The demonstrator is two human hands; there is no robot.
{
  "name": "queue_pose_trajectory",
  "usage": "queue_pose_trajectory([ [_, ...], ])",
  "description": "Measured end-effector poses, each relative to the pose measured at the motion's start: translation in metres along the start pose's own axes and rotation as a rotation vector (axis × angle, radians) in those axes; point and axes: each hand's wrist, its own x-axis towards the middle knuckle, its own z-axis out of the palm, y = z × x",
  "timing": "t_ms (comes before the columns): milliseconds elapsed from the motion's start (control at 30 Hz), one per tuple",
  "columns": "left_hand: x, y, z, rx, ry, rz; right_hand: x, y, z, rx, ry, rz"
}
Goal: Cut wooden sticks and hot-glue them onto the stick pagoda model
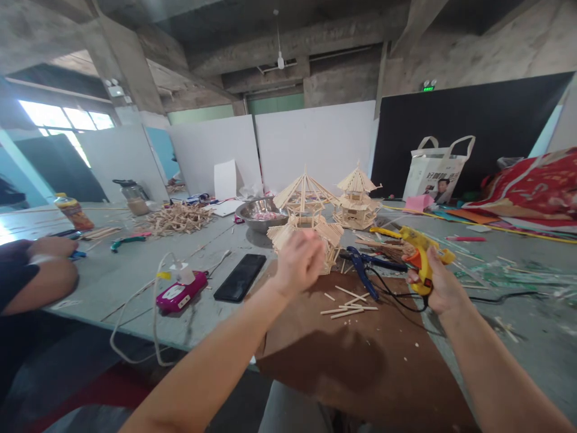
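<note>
My right hand (439, 279) is wrapped around a yellow hot glue gun (421, 255), its nozzle pointing left. My left hand (301, 261) is closed in front of a pavilion model made of wooden sticks (304, 201), hiding part of its lower tier. Its fingers are curled and slightly blurred, so I cannot make out what they hold, if anything. Behind and to the right stands a second, smaller stick pavilion (357, 195). Several loose sticks (351, 310) lie on the brown board (329, 355) below my hands. Blue-handled cutters (362, 270) rest by the board's far edge.
Left of the board are a black phone (240, 278) and a purple power strip (181, 293) with a white cable. Farther back are a metal bowl (261, 224) and a stick pile (180, 218). Another person's arm (40, 270) rests at the left. A black cord (500, 297) runs across the right.
</note>
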Motion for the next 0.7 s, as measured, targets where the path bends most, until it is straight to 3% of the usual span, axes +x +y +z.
queue_pose_trajectory([
  [133,-0.035,0.037,0.016,-0.129,-0.475,0.273,0.002,0.002,-0.003,-0.023,-0.001,-0.028],
  [233,-0.041,0.046,0.030,-0.117,-0.665,0.263,0.003,0.002,-0.005,-0.022,-0.013,-0.033],
  [367,-0.030,0.038,0.038,-0.086,-0.782,0.101,0.005,0.001,-0.005,-0.009,-0.014,-0.028],
  [533,-0.019,0.012,0.042,-0.040,-0.911,-0.170,0.009,0.000,-0.008,-0.012,-0.024,-0.038],
  [700,-0.020,-0.002,0.047,-0.062,-0.942,-0.228,0.009,0.000,-0.009,-0.022,-0.007,-0.043],
])
